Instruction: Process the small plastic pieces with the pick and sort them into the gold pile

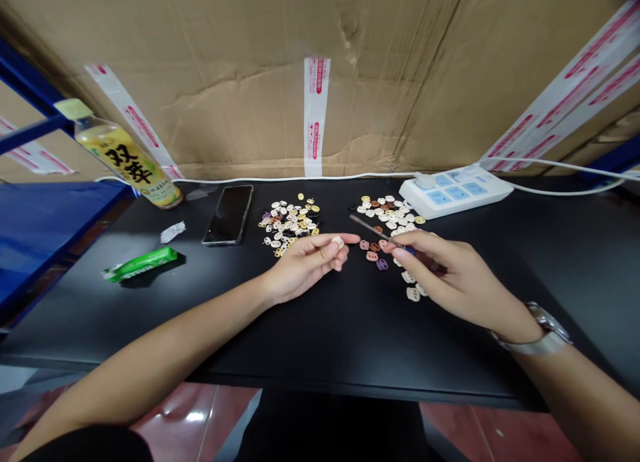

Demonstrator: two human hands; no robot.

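One small cream bead (339, 242) is pinched between thumb and fingertips of the left hand (306, 265), just in front of the phone-side pile (290, 223) — the heap lying immediately right of the phone (229, 214). A thin dark tool (373, 227) with a bluish grip is held closed in the fingers of the right hand (453, 275), its tip pointed back toward the phone and stopped short of the bead; tool and bead are near but not touching.

As far as can be judged, the work is mid-course. Two heaps are seen on the black table (320, 342): the phone-side pile, and a second pile (387, 212) farther from the phone, near the power strip (456, 190). A few loose brown, pink and purple beads (374, 254) are scattered between the hands, and some white ones lie under the right hand. Which heap is finished stock and which is waiting cannot be told from this view — both are still sizeable, so much appears to be left.

Left of the phone, a crumpled wrapper (173, 232), a green packet (141, 264) and a drink bottle (125, 157) are seen.
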